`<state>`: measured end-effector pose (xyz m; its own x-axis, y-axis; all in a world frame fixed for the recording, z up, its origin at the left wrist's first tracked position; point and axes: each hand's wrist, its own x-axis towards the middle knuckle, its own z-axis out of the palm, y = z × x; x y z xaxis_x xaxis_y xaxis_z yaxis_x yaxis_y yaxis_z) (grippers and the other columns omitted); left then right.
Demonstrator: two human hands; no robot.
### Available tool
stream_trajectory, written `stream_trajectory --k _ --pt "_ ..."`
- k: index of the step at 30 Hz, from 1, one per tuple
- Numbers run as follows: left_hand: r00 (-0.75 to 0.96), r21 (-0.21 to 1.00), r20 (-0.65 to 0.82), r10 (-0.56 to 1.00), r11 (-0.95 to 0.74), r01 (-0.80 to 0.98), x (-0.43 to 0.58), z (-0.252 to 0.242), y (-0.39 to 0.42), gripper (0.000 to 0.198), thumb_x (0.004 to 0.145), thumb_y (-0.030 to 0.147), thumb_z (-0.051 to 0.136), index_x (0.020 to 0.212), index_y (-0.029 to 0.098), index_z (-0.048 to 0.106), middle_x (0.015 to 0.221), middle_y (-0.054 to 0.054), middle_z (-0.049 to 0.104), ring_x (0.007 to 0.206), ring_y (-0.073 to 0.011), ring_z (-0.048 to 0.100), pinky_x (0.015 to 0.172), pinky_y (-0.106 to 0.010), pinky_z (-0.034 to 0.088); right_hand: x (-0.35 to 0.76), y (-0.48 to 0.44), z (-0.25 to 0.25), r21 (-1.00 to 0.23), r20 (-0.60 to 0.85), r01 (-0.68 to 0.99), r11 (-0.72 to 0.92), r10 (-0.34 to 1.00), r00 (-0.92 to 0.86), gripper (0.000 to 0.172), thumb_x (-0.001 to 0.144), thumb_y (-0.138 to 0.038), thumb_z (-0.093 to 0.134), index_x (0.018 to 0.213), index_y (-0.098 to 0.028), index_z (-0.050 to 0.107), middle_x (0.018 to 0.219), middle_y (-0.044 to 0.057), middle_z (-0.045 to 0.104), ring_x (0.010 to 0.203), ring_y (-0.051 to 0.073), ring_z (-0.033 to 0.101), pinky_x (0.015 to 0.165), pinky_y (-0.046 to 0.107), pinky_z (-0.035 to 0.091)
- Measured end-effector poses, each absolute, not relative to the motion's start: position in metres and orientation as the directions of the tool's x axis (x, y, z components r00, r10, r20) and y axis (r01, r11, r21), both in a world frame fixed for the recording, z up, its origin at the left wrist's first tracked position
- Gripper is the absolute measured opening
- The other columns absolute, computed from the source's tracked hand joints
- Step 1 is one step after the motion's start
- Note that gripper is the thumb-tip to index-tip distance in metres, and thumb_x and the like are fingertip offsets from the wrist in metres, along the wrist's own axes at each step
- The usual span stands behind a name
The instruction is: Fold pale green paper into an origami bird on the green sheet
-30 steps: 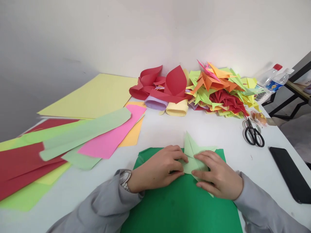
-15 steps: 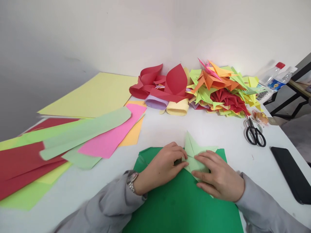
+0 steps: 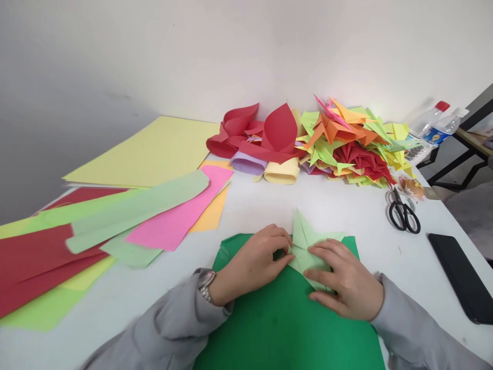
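A pale green folded paper star (image 3: 304, 231) lies on a dark green sheet (image 3: 277, 329), its points spread and its creases showing. My left hand (image 3: 265, 259) pinches the star's left edge between thumb and fingers. Across its right side rests my right hand (image 3: 342, 277), the fingers spread and pressing the paper flat. The right-hand fingers cover part of the star, so its lower right points are hidden.
Cut paper strips, including a pink piece (image 3: 177, 216), lie at left before a large yellow sheet (image 3: 146, 149). Red curled paper (image 3: 279, 133) and a heap of folded paper shapes (image 3: 346, 144) stand along the wall. Black scissors (image 3: 403, 213) and a phone (image 3: 460, 277) lie at right.
My left hand has shifted slightly left and up along the star's edge. The right thumb has moved a little left; the star stays in place.
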<state>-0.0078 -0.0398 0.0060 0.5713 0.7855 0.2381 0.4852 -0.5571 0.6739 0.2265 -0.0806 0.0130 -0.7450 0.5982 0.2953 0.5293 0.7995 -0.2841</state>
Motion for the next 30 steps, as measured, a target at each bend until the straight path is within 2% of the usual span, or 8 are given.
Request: stream_trajectory --k 17,20,23,25,26,27,30 --pt "0.587 0.718 0.173 0.791 -0.509 0.475 -0.011 0.009 -0.037 0.016 0.081 0.018 0.054 0.066 0.018 0.055 0.087 -0.006 0.065 0.087 -0.0197 0.057 0.077 -0.032 0.045 0.226 -0.081 0.01 -0.294 0.313 0.525 0.799 0.599 -0.737 0.028 0.086 -0.037 0.062 0.106 -0.018 0.066 0.121 0.018 0.057 0.115 0.033 0.049 0.093 0.054 0.043" --pt "0.568 0.758 0.154 0.808 -0.466 0.457 -0.012 0.012 -0.036 0.013 0.083 0.021 0.053 0.071 0.018 0.059 0.085 -0.005 0.065 0.083 -0.0185 0.058 0.075 -0.03 0.045 0.229 -0.078 0.009 -0.323 0.343 0.498 0.805 0.59 -0.731 0.045 0.084 -0.05 0.062 0.112 -0.015 0.063 0.12 0.019 0.058 0.114 0.034 0.05 0.094 0.053 0.042" --pt "0.517 0.825 0.078 0.853 -0.346 0.447 -0.012 0.015 -0.036 0.018 0.087 0.029 0.049 0.079 0.018 0.062 0.074 -0.001 0.063 0.067 -0.0145 0.055 0.061 -0.025 0.042 0.234 -0.073 0.011 -0.38 0.336 0.434 0.817 0.559 -0.758 0.079 0.074 -0.07 0.06 0.126 -0.012 0.052 0.123 0.021 0.057 0.116 0.035 0.05 0.098 0.054 0.039" --pt "0.481 0.855 0.026 0.876 -0.269 0.444 -0.012 0.017 -0.035 0.024 0.089 0.034 0.047 0.079 0.017 0.062 0.064 0.002 0.058 0.058 -0.0126 0.049 0.055 -0.024 0.038 0.237 -0.07 0.012 -0.407 0.307 0.407 0.818 0.542 -0.783 0.094 0.07 -0.075 0.059 0.135 -0.009 0.043 0.126 0.022 0.055 0.118 0.035 0.05 0.101 0.054 0.038" --pt "0.466 0.866 0.011 0.885 -0.241 0.438 -0.012 0.018 -0.035 0.027 0.089 0.037 0.047 0.078 0.017 0.061 0.06 0.003 0.056 0.055 -0.0121 0.047 0.053 -0.024 0.036 0.238 -0.069 0.012 -0.409 0.3 0.407 0.817 0.542 -0.785 0.095 0.071 -0.073 0.06 0.138 -0.009 0.039 0.127 0.022 0.055 0.118 0.035 0.05 0.101 0.053 0.038" --pt "0.451 0.877 -0.001 0.893 -0.216 0.43 -0.012 0.018 -0.035 0.028 0.089 0.038 0.047 0.078 0.017 0.06 0.059 0.003 0.055 0.055 -0.0118 0.046 0.053 -0.024 0.035 0.238 -0.068 0.011 -0.402 0.301 0.417 0.815 0.548 -0.781 0.089 0.075 -0.068 0.06 0.139 -0.009 0.037 0.126 0.021 0.056 0.117 0.033 0.051 0.1 0.052 0.04" --pt "0.423 0.908 -0.019 0.906 -0.162 0.387 -0.011 0.018 -0.034 0.029 0.088 0.041 0.049 0.075 0.017 0.057 0.058 0.004 0.053 0.055 -0.0115 0.045 0.052 -0.023 0.034 0.235 -0.065 0.007 -0.37 0.354 0.457 0.809 0.578 -0.735 0.052 0.091 -0.038 0.056 0.136 -0.016 0.043 0.12 0.016 0.062 0.113 0.028 0.055 0.094 0.047 0.044"
